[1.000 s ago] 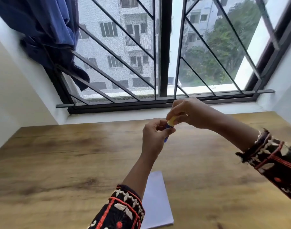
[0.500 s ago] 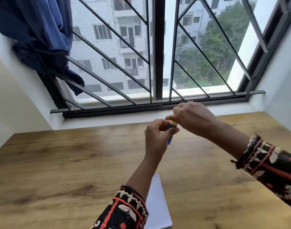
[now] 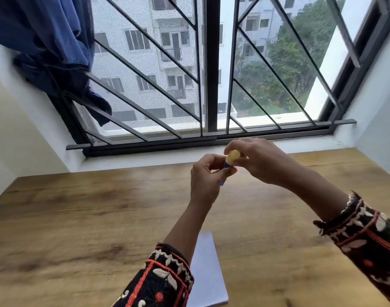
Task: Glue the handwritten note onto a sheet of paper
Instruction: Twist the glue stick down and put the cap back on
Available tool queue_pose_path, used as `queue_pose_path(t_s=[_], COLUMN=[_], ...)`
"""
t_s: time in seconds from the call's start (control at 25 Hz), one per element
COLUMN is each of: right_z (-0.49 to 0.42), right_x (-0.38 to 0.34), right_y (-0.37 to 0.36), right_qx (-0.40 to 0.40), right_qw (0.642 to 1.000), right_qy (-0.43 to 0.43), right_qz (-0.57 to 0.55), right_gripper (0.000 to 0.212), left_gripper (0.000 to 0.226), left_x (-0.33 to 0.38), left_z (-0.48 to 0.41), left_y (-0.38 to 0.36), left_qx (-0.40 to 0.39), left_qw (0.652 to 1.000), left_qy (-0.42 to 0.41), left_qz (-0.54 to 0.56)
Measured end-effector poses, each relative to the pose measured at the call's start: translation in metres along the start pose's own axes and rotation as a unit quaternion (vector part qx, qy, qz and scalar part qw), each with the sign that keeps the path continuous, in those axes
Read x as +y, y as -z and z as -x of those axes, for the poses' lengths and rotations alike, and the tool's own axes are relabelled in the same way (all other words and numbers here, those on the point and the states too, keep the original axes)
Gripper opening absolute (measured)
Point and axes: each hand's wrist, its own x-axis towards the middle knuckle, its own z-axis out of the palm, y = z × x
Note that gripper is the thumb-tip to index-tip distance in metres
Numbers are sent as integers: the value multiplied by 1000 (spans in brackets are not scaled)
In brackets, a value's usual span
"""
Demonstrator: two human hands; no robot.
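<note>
Both hands are raised above the wooden table [image 3: 78,218], holding a small glue stick between them. My left hand [image 3: 206,180] grips the blue body of the glue stick [image 3: 225,166]. My right hand [image 3: 260,160] pinches the yellow cap [image 3: 233,155] at its top end. A white sheet of paper [image 3: 208,273] lies on the table near the front edge, partly hidden by my left forearm and patterned sleeve. No handwritten note is visible.
A barred window [image 3: 211,85] with a white sill runs along the table's far edge. A dark blue cloth [image 3: 45,47] hangs on the bars at the upper left. White walls close in both sides.
The view has shifted slightly. The yellow cap now shows more clearly between my right fingers; both hands stay together on the glue stick.
</note>
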Motion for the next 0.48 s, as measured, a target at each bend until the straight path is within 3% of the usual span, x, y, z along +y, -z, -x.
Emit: queue_pose_path(t_s=[0.16,0.4,0.48], right_z=[-1,-3,-1], right_x=[0,1,1], right_y=[-4,-13,-20], right_qx=[20,49,80], right_qw=[999,998,996], right_qy=[29,8,-37], right_qz=[29,48,-29], right_gripper=[21,35,32], left_gripper=[16,14,14], left_x=[-3,-4,-3], left_z=[2,8,9], left_y=[0,-1,-2], left_qx=[10,20,27], left_qw=[1000,1000,1000], left_qy=[-1,1,7], left_qz=[-12,-13,1])
